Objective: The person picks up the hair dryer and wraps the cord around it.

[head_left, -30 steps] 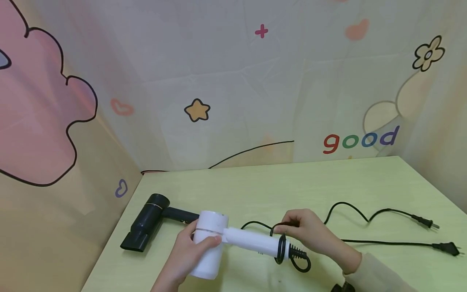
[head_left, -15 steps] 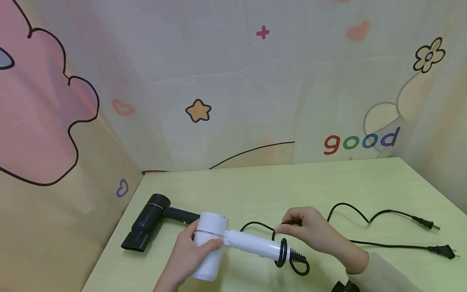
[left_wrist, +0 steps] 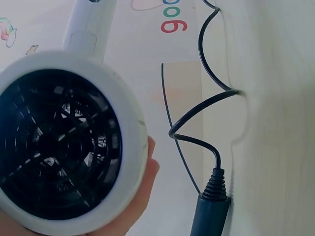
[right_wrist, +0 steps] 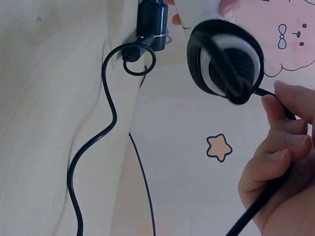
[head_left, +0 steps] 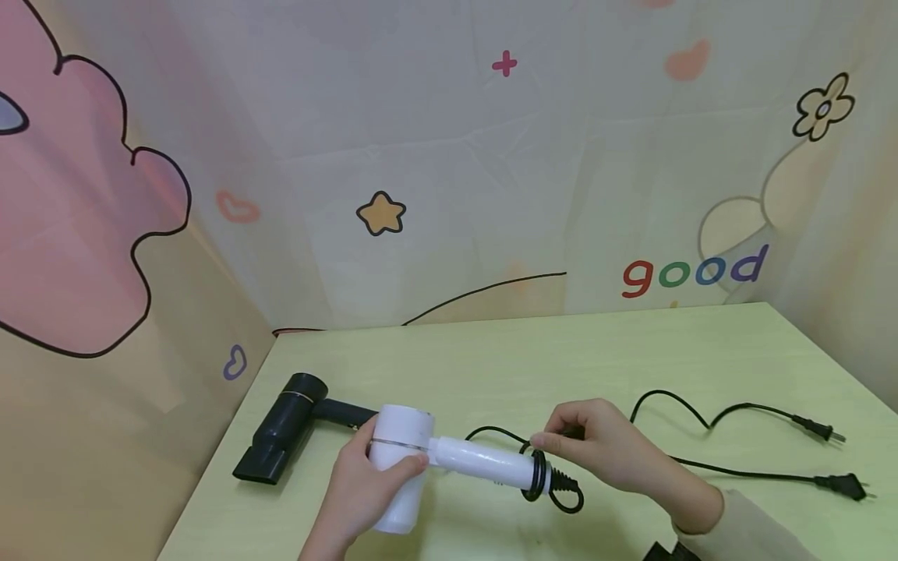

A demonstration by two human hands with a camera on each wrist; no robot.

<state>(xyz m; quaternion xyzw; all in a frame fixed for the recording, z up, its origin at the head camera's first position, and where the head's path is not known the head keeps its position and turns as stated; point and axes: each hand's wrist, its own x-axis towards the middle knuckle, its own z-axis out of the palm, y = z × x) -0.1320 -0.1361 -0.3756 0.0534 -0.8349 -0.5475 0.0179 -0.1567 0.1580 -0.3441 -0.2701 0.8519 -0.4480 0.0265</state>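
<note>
White hairdryer | left hand gripping its barrel | right hand beside handle end, pinching black cord

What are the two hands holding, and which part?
The left fingers hold the white hair dryer by its barrel; the right fingers pinch its black cord near the handle.

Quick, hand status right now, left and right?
Left hand: holding the white hair dryer by its head.
Right hand: pinching the black cord wrapped around its handle.
</note>
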